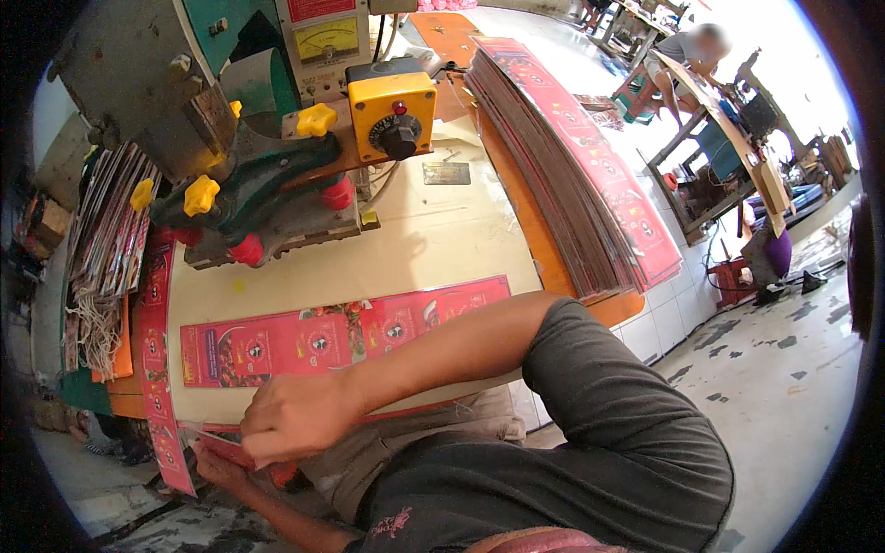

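Nearest, below the near edge of the bench (433, 235), both hands meet over a red printed sheet (226, 450). The right hand (295, 417) lies on top, its fingers (263, 441) curled down and pinching the sheet's upper edge; the left hand (214, 468) comes from underneath, mostly hidden, its fingers seeming to support the same sheet, though how tightly they close cannot be told. The right forearm crosses the bench's near edge, and the dark sleeve fills the lower right.

Beside the hands, a long red strip (159, 369) hangs down past the near left corner of the bench, so there is little free room on that side. On the bench just beyond the hands, a flat red printed sheet (341, 332) lies parallel to the near edge, with bare pale surface between it and the machine behind.

Farther back, a press-like machine (249, 198) with yellow knobs and a yellow dial box (392, 111) takes up the left rear of the bench. Along the right edge runs a tall stack of red sheets (576, 166), closing off that side. At the left edge, finished bags with string handles (101, 249) hang bunched together.

Farthest off, across open tiled floor, a person (687, 60) sits at another workstation.
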A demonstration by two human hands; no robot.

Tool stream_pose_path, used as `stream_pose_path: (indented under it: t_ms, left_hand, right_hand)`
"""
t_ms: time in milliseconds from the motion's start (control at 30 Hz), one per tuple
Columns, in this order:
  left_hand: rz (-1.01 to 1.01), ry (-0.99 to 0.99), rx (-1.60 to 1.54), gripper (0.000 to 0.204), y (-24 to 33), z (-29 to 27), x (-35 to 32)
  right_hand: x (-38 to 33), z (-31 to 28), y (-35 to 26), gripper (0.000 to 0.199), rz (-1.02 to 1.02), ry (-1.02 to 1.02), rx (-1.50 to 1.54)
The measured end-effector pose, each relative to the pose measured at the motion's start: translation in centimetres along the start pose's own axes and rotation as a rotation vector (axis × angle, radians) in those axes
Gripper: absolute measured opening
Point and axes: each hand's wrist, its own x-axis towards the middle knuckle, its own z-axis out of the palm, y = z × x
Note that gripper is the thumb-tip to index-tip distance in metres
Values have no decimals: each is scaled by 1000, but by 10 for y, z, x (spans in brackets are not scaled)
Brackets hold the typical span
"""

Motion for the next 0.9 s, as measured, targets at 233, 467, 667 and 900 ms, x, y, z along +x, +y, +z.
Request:
stream_pose_path:
  t_ms: [233, 467, 667, 900]
  left_hand:
    - [-47, 18, 53, 53, -38, -30, 6]
    - [-107, -66, 130, 52, -81, -63, 28]
    - [-1, 21, 118, 47, -58, -39, 11]
    - [31, -24, 96, 48, 34, 11, 19]
  right_hand:
    - [-22, 5, 13, 31, 85, -254, 30]
    - [-29, 10, 20, 37, 179, -363, 348]
    - [-34, 4, 19, 39, 228, -416, 426]
    - [-26, -5, 21, 37, 190, -329, 200]
